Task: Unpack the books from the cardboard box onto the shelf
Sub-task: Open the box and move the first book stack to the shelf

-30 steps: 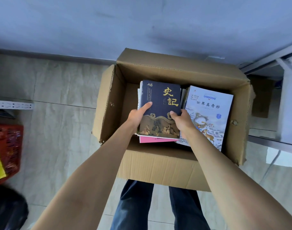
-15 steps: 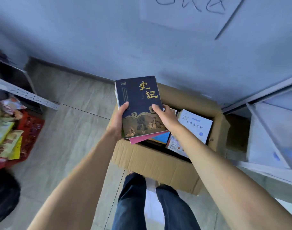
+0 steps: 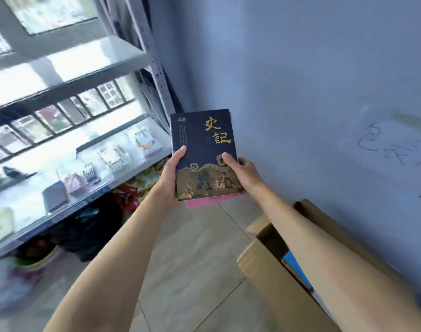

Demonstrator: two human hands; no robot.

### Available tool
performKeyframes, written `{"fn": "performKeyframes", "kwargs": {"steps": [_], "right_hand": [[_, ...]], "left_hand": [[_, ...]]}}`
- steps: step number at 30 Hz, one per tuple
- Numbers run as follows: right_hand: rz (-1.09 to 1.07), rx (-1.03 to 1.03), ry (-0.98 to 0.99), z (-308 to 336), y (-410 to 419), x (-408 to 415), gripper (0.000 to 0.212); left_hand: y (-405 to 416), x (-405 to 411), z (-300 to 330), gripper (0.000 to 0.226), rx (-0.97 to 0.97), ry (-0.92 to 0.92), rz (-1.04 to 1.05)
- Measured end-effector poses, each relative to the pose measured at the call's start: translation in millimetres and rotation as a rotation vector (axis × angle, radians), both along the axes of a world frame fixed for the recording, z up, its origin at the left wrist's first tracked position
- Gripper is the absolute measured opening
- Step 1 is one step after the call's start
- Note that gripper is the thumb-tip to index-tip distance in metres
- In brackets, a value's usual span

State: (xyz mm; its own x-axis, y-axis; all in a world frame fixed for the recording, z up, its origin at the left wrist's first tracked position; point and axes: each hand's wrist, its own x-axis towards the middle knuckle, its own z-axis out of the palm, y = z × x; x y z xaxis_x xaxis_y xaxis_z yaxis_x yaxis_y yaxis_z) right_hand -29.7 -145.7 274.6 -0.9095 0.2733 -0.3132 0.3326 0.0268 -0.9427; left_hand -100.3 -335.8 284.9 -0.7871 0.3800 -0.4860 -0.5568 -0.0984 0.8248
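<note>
I hold a small stack of books (image 3: 200, 140) in both hands, out in front of me above the floor. The top one is dark blue with gold characters; a pink book (image 3: 204, 202) sticks out beneath it. My left hand (image 3: 170, 173) grips the stack's left edge and my right hand (image 3: 243, 172) its right edge, thumbs on the cover. The cardboard box (image 3: 264, 267) stands at the lower right against the wall, partly hidden by my right forearm; a blue book (image 3: 296, 269) shows inside. The white metal shelf (image 3: 90, 68) is at the left.
The shelf's lower board (image 3: 123, 178) carries several small packaged items and a grey box (image 3: 54, 196). Under it lie colourful bags and dark bundles (image 3: 92, 226). A blue-grey wall (image 3: 300, 80) with scribbles runs along the right. Tiled floor (image 3: 192, 259) lies between shelf and box.
I have lifted the stack out of the box and turned left; the shelf has come into view and the box has slid to the lower right.
</note>
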Motion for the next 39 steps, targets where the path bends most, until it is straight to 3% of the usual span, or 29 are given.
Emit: {"fn": "performKeyframes", "kwargs": {"steps": [3, 7, 11, 18, 25, 30, 33, 39], "right_hand": [[0.093, 0.019, 0.106, 34.2, -79.0, -31.8, 0.048], [0.214, -0.058, 0.206, 67.3, -197.3, -66.0, 0.057], [0.326, -0.106, 0.239, 88.6, -308.8, -95.1, 0.068], [0.474, -0.124, 0.321, 111.7, -466.1, -144.0, 0.033], [0.613, -0.203, 0.359, 127.9, -623.3, -221.2, 0.043], [0.700, -0.174, 0.398, 136.7, -726.1, -272.1, 0.040], [0.802, -0.087, 0.447, 149.0, -781.3, -295.5, 0.057], [0.921, 0.020, 0.618, 156.3, -898.7, -344.1, 0.049]], "left_hand": [[-88.0, -13.5, 39.0, 0.058, 0.006, 0.087, 0.104], [-214.4, -26.4, 77.7, 0.044, 0.034, 0.143, 0.198], [-328.5, -36.2, 109.0, 0.051, 0.014, 0.202, 0.276], [-485.2, -48.7, 145.0, 0.045, -0.039, 0.234, 0.431], [-629.8, -94.9, 167.1, 0.052, -0.025, 0.309, 0.587], [-724.1, -139.4, 184.1, 0.063, -0.133, 0.319, 0.711], [-780.3, -158.5, 186.3, 0.068, -0.156, 0.328, 0.795], [-902.8, -190.1, 184.6, 0.055, -0.182, 0.511, 0.788]]}}
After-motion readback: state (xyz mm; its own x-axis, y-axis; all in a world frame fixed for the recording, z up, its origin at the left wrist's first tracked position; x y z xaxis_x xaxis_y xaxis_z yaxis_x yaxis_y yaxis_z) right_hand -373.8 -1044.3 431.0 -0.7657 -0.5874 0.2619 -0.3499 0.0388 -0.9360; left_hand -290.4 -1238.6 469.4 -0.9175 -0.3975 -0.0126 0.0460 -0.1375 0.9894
